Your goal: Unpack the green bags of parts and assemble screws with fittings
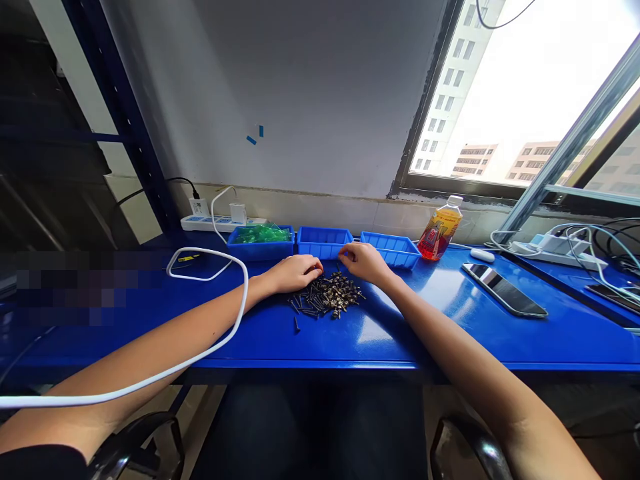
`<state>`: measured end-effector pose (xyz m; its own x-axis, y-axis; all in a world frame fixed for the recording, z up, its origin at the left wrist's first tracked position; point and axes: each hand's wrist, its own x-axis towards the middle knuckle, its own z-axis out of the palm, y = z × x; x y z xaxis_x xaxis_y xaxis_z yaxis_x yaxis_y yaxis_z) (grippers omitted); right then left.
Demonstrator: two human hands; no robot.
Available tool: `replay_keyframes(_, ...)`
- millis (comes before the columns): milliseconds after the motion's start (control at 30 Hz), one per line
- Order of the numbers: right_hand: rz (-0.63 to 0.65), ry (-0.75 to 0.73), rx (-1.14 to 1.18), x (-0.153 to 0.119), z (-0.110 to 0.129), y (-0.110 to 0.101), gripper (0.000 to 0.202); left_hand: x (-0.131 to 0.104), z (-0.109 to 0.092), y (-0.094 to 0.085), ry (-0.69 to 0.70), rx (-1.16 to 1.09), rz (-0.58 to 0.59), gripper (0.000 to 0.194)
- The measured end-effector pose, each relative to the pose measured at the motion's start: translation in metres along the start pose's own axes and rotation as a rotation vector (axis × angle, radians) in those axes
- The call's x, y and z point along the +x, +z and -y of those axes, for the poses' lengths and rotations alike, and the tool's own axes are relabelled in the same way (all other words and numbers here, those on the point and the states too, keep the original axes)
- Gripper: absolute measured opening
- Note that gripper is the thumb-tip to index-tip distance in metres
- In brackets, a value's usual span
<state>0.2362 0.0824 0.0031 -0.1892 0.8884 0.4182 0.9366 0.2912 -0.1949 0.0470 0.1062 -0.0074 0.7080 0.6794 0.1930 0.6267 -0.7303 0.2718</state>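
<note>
Flanking the glinting pile of dark, slender metal screws [331, 294], our left hand [296, 273] and right hand [364, 261] sit apart, fingers curled; we cannot tell whether either grips one above the glossy surface [210, 333].

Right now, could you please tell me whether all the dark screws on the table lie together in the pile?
No, one dark screw lies apart from the pile, nearer the front edge of the blue table.
</note>
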Motion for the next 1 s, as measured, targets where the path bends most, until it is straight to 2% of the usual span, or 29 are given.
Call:
replay_keyframes(133, 0.214, -0.167, 0.129, 0.000, -0.003, 0.001, 0.024, -0.001, 0.000, 0.000, 0.001, 0.007, -0.011, 0.031)
replay_keyframes(267, 0.269, -0.215, 0.156, 0.000, -0.005, 0.001, 0.029, -0.001, 0.000, 0.000, 0.004, -0.005, -0.012, 0.030)
replay_keyframes(567, 0.359, -0.167, 0.186, 0.000, 0.003, -0.003, 0.030, 0.000, 0.000, 0.000, -0.001, 0.002, 0.002, 0.031)
replay_keyframes(767, 0.323, -0.113, 0.158, -0.002, 0.006, -0.003, 0.037, -0.001, -0.001, -0.001, -0.010, 0.017, 0.007, 0.031)
replay_keyframes(1000, 0.367, -0.006, 0.121, -0.001, 0.004, -0.006, 0.030, -0.002, 0.000, 0.000, 0.017, 0.008, -0.020, 0.031)
